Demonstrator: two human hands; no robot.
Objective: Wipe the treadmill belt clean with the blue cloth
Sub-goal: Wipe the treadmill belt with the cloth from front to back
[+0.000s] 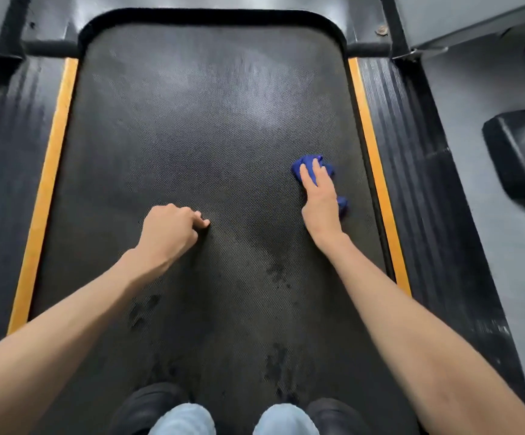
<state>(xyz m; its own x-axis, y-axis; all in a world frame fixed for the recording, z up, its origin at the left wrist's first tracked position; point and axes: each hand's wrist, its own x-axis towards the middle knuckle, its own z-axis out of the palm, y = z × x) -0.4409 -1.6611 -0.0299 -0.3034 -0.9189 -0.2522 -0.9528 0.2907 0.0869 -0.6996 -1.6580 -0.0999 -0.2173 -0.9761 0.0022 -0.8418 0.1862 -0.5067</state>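
While right hand (319, 199) lies flat on blue cloth (310, 161), fingers straight and close together, pressing it onto treadmill belt (211, 136), left hand (170, 229) is curled into a fist, holding nothing, fingertips touching the belt near mid-width. Cloth is bunched, on the belt's right side, near the orange strip (371, 152) but apart from it; bits show past the fingertips and beside the wrist. Dark smudges (143, 309) mark the belt between the forearms. Black shoes (151, 403) stand on the belt at the bottom edge.
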